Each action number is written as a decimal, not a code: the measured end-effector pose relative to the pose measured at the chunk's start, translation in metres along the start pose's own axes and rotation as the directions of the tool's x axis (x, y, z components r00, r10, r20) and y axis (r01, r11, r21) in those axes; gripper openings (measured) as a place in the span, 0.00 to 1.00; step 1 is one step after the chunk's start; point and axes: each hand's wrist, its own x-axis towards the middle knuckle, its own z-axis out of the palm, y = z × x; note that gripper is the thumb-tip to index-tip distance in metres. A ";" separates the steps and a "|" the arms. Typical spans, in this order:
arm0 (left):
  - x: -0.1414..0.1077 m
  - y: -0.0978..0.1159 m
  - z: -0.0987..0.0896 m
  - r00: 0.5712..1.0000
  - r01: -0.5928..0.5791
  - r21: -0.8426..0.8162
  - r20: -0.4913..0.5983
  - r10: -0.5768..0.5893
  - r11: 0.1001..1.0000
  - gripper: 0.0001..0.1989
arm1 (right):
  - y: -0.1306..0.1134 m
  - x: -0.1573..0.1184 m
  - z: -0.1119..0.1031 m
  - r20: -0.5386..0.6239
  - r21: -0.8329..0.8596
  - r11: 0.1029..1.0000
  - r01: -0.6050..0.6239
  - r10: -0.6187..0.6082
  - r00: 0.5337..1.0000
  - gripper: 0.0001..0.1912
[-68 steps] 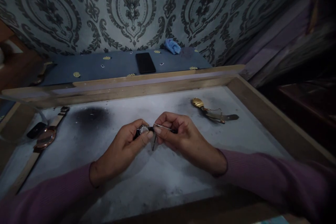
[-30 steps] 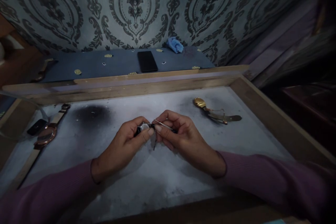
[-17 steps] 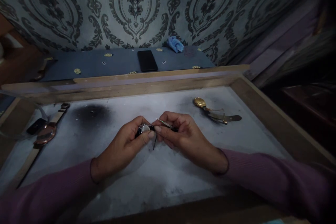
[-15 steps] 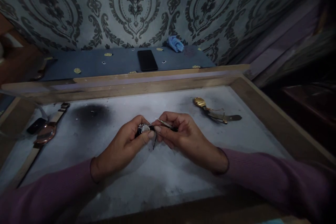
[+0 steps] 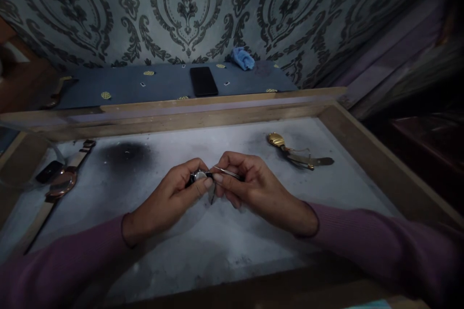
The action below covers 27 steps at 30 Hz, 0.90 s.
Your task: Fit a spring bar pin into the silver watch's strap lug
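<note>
Near the middle of the white-bottomed tray, my left hand [image 5: 170, 198] is closed on a small silver watch [image 5: 199, 175], its round face between thumb and fingers. A dark strap hangs below the fingertips. My right hand [image 5: 255, 188] pinches a thin metal tool [image 5: 226, 172], its tip pointing left toward the watch. The right thumb and fingertips meet the watch's right side, beside the left thumb. Whether the tool tip touches the watch is too small to tell.
A large rose-gold watch [image 5: 62, 183] lies at the left beside a black object [image 5: 50, 172]. At the right is a gold watch [image 5: 276, 140] with its strap. Beyond the wooden rim [image 5: 174, 108] are a black phone [image 5: 203, 81] and a blue cloth [image 5: 242, 59].
The thin tool in my right hand has tilted flatter, and more of its metal shaft shows. Both hands stay nearly in place.
</note>
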 end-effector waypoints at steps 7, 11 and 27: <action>0.001 0.004 0.001 0.999 -0.014 -0.047 0.031 0.016 0.999 0.09 | -0.001 0.000 0.000 0.019 0.002 1.000 -0.024 0.024 1.000 0.14; 0.001 0.003 0.001 0.999 0.004 -0.054 0.032 -0.002 0.999 0.09 | -0.002 -0.001 0.001 -0.001 0.008 0.999 -0.048 0.048 0.999 0.15; 0.004 0.004 -0.002 0.996 -0.018 0.038 0.082 0.015 0.999 0.11 | -0.004 -0.004 0.001 -0.022 -0.159 0.986 0.057 -0.061 0.998 0.10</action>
